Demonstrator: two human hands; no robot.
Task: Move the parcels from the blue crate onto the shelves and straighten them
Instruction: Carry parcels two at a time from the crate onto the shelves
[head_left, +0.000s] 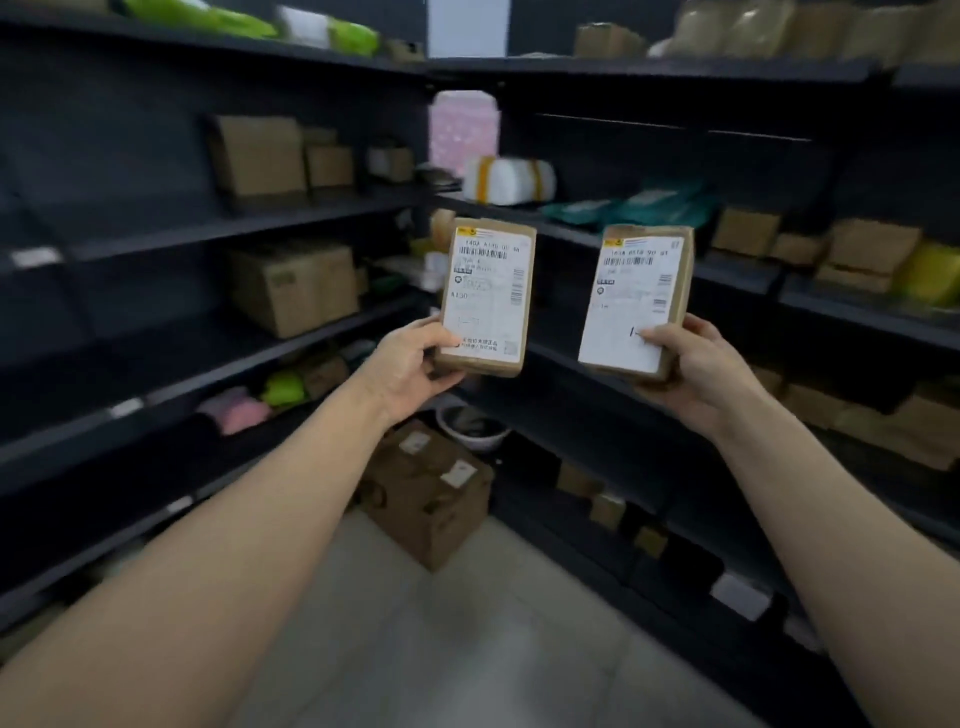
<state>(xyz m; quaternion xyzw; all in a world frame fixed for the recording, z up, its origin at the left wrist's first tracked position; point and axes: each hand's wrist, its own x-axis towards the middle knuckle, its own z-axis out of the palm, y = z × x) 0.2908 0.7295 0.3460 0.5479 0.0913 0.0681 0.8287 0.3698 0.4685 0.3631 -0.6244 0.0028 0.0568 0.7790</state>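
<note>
Two small brown cardboard parcels with white shipping labels are held upright in front of me, labels facing the camera. My left hand (410, 364) grips the lower edge of the left parcel (485, 296). My right hand (696, 369) grips the bottom of the right parcel (636, 301), thumb on its label. Dark shelves (291, 218) run along the left wall, and more dark shelves (737, 270) run along the right; they meet in a corner behind the parcels. The blue crate is out of view.
Cardboard boxes (293, 291), green and pink bags (283, 389) and a white wrapped bundle (509, 179) sit on the shelves. A large brown box (426, 493) and a white basin (470, 428) stand on the light floor in the corner.
</note>
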